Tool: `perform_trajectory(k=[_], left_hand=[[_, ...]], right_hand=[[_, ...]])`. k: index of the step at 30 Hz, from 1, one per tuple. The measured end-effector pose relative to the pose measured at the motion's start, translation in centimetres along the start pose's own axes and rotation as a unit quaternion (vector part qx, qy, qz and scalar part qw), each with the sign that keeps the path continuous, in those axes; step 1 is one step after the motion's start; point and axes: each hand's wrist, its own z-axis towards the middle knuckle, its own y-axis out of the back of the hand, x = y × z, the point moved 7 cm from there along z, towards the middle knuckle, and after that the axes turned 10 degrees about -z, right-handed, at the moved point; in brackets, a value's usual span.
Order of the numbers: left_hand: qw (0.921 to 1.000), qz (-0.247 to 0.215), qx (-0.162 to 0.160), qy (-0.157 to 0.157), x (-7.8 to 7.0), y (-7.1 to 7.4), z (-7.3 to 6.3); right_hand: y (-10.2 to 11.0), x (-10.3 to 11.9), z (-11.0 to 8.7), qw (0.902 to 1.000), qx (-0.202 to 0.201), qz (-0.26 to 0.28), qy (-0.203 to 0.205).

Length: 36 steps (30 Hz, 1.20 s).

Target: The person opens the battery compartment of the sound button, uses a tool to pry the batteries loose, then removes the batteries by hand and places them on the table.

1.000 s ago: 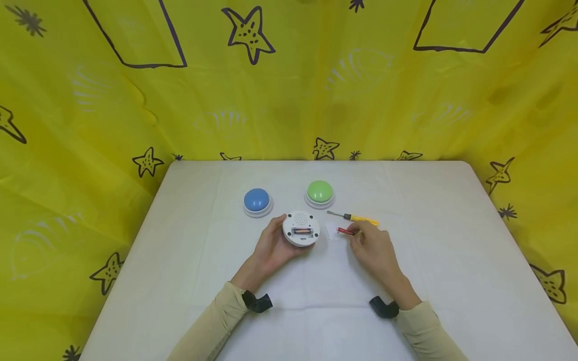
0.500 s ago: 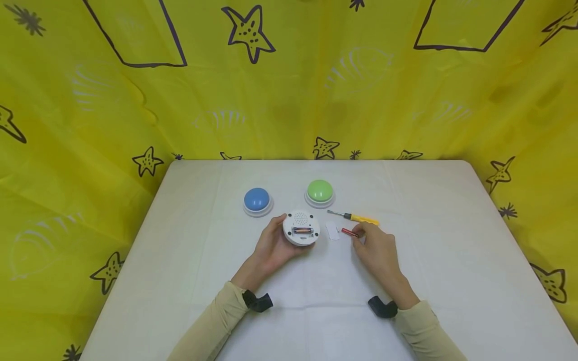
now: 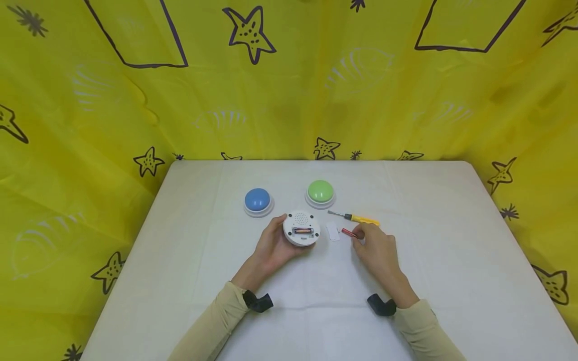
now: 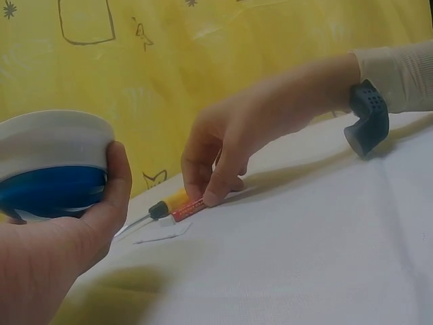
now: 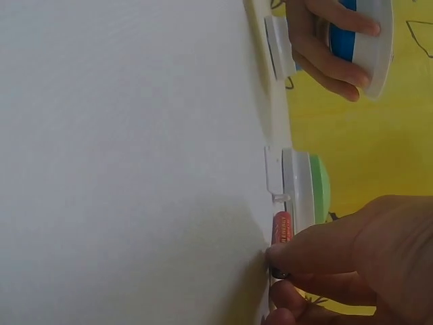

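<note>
Clearly enough, the left hand (image 3: 272, 246) had hold of the upturned button (image 3: 300, 222), thumb on one side and fingers on the other, raised over the white table (image 3: 451, 260). From where I sat, I could make out its white base facing up and, in the left wrist view, its blue dome underneath. The base was round, with a patch of fine holes towards the far edge, four dark spots spaced around it and an oblong bay set crosswise, where I saw one cell (image 3: 302, 231) lying lengthwise. Over to the right, I had the right hand (image 3: 378, 250) pinching a battery (image 3: 348, 232) between thumb and fingertips, low by the table; I couldn't tell whether it touched the surface. It was a slim red cylinder with pale lettering, "ENERGY" among it, and a dark end beside the thumb. A small white cover (image 3: 333, 232) lay between battery and upturned button, with the screwdriver (image 3: 356, 218), yellow-handled, just beyond. Farther back I saw the blue button (image 3: 257, 200) and the green button (image 3: 320, 192), both dome up on white bases.
</note>
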Motion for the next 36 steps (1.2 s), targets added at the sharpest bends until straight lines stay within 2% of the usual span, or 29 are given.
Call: perform_trajectory(k=[9, 13, 18, 21, 23, 28, 33, 36], left_hand=[[0.9999, 0.011, 0.001, 0.0, 0.1, 0.1, 0.0], [0.9998, 0.022, 0.004, -0.002, 0.2, 0.3, 0.1], [0.9995, 0.031, 0.005, -0.005, 0.3, 0.5, 0.0], [0.9994, 0.033, 0.004, -0.005, 0.5, 0.6, 0.0], [0.999, 0.043, 0.006, -0.007, 0.6, 0.5, 0.0], [0.9973, 0.072, 0.014, -0.009, 1.0, 0.5, 0.0], [0.9938, 0.109, 0.016, -0.012, 1.3, 0.5, 0.1], [0.9917, 0.127, 0.013, -0.015, 1.3, 0.4, 0.1]], right_hand=[[0.4, 0.4, -0.1, 0.9999, 0.007, -0.009, 0.006], [1.0, 1.0, -0.3, 0.9996, -0.021, -0.015, 0.014], [1.9, 2.2, -0.6, 0.9965, -0.071, 0.022, 0.04], [2.5, 3.3, -0.8, 0.9886, -0.102, 0.064, 0.089], [2.7, 4.2, -1.0, 0.9797, -0.115, 0.088, 0.139], [2.9, 6.5, -1.9, 0.9549, -0.109, 0.122, 0.248], [2.9, 8.0, -2.2, 0.9387, -0.106, 0.123, 0.304], [2.7, 8.5, -2.3, 0.9337, -0.108, 0.111, 0.323]])
